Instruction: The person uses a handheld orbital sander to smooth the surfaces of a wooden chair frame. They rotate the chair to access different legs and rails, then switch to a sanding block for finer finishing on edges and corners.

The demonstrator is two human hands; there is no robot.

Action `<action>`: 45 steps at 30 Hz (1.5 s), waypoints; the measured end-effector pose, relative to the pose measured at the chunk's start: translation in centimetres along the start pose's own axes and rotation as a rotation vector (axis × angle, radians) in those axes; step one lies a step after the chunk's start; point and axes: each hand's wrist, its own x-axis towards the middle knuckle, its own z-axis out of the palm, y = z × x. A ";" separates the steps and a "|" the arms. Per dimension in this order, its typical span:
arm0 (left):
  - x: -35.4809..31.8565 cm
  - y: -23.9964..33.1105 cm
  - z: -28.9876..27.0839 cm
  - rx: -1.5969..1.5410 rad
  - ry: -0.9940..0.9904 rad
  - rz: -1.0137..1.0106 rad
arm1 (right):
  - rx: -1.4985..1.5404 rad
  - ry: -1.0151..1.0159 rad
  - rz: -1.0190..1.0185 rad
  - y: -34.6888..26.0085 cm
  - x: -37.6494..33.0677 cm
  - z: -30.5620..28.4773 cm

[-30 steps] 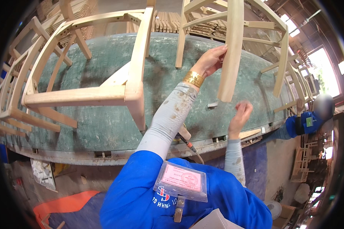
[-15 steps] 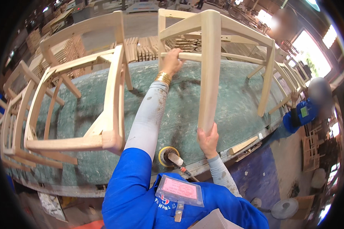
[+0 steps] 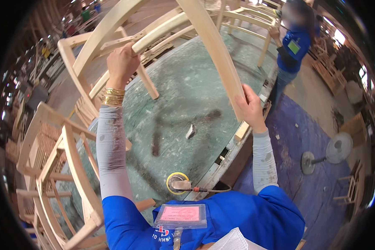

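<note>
head view: an unfinished wooden chair frame (image 3: 204, 46) is held up above the green worktable (image 3: 187, 87), filling the 12 o'clock part of the picture. left hand (image 3: 121, 63) is closed around a curved rail at 11 o'clock; right hand (image 3: 250, 107) grips the thick bent leg at 2 o'clock. a yellow-padded sander (image 3: 178, 183) lies on the table at 6 o'clock. another chair frame (image 3: 58, 166) rests at 8 o'clock. a person in blue (image 3: 291, 46) stands at 1 o'clock.
</note>
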 end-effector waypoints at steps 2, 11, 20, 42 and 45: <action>1.4 1.0 1.3 0.061 -0.053 -0.013 | -0.313 0.501 -0.396 0.5 -1.5 2.3; 6.1 2.3 5.0 0.188 -0.045 -0.068 | -0.551 -0.813 -0.159 13.2 -21.8 23.2; 7.2 1.5 5.5 0.191 -0.089 -0.093 | -0.650 -0.736 -0.089 13.4 -23.1 22.2; 6.9 1.9 4.6 0.059 -0.052 -0.041 | -0.907 0.540 -0.276 -3.1 -5.7 -0.4; 6.8 2.2 4.8 0.033 -0.035 -0.033 | -0.924 0.531 -0.207 -2.4 -6.5 -0.3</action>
